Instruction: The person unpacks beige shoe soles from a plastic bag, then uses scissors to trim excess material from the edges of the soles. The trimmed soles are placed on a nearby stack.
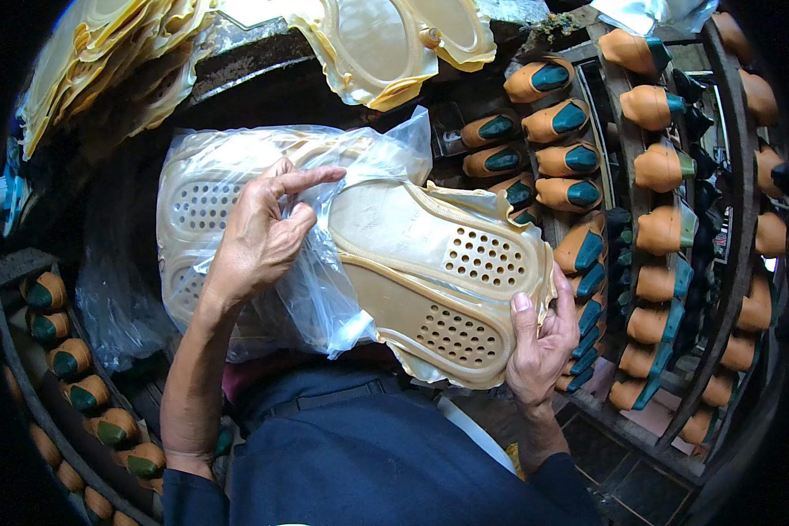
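Perforated tan sole sheet (394, 223) lies across the front of the person's body, above the dark blue clothing (359, 456). Its right part is bare; its left part runs under a clear plastic bag (320, 294). More tan soles with round holes show through the plastic farther left.

Right hand (542, 346): fingers gripping the sheet's right edge, thumb on the upper face. Left hand (270, 230): over the bag, index extended, thumb apart, other fingers bent; cannot tell whether plastic is pinched.

Surroundings: untrimmed yellowish sheets (373, 44) beyond the bag, layered stack (118, 74) at upper left. Tan-and-green shoe-shaped pieces (662, 167) in rows on a dark rack to the right; similar pieces (88, 392) at lower left.
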### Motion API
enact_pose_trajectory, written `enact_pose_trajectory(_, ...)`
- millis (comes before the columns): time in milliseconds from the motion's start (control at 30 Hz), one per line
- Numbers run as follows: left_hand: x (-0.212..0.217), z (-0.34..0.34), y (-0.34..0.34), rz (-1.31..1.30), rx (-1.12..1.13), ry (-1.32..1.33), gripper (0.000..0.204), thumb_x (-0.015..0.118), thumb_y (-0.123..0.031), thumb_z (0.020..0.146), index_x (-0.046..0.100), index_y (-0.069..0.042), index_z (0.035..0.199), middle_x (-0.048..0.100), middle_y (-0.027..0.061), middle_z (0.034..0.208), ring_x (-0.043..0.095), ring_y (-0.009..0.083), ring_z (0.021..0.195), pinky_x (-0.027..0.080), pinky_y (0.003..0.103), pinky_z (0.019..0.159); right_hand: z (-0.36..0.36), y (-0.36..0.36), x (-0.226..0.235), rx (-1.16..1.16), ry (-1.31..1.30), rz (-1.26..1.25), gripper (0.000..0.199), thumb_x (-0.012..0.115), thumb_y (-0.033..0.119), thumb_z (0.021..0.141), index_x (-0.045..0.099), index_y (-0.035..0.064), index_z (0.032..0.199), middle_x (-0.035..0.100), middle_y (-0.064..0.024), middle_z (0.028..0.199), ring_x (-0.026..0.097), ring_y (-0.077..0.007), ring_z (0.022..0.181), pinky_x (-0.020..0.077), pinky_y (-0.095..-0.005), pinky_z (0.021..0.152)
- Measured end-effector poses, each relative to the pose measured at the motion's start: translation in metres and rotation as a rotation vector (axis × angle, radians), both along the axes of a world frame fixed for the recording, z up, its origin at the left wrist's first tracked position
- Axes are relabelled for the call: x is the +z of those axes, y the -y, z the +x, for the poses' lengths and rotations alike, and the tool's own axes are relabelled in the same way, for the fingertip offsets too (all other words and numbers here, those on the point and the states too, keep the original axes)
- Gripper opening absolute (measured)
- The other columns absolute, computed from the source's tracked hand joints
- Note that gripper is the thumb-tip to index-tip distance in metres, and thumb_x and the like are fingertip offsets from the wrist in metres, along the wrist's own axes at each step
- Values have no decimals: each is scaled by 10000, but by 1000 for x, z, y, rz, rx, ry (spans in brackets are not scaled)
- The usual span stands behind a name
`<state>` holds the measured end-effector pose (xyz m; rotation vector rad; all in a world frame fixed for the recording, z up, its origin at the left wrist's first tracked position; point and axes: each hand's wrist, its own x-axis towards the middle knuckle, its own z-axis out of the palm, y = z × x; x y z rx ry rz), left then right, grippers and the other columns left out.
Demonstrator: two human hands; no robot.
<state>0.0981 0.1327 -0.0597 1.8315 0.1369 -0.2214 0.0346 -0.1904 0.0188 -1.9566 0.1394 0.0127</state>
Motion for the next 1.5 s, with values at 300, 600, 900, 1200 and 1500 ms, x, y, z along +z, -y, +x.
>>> enact_pose_trajectory(300,-9,2,2,-66,8,2,563,506,69,845,792,-14,1324,412,36,927,447,136,832,413,277,783,9,15,-19,-156,-255,402,549,643,73,1070,451,-81,1561,716,-208,1345,737,-204,1166,582,-343,1058)
enact_pose_trajectory(600,-6,2,2,-6,9,-27,580,540,42,847,793,-50,1362,396,4,924,395,132,858,358,269,833,6,29,-28,-106,-285,511,609,674,113,1058,445,-34,1603,644,-184,1483,665,-256,1337,535,-405,1174)
enact_pose_trajectory(900,59,-23,53,-53,-70,368,570,595,18,899,690,9,1461,581,136,970,602,254,869,513,367,789,34,1,-51,-40,-327,469,497,633,132,1117,490,-18,1569,682,-137,1402,661,-203,1270,520,-349,1134)
enact_pose_trajectory(1200,76,-38,88,-102,-5,431,492,647,106,923,743,-14,1391,584,94,993,593,194,803,485,319,722,27,-88,-109,642,570,-266,180,638,68,950,629,-54,1081,666,-212,961,671,-425,837,515,-540,703)
enact_pose_trajectory(1500,132,-19,114,-312,91,385,462,673,-84,1026,653,106,1446,753,150,1340,535,-2,736,395,163,671,19,5,-80,202,77,52,479,715,292,1066,596,-36,1394,695,-162,1090,717,-297,1025,588,-434,860)
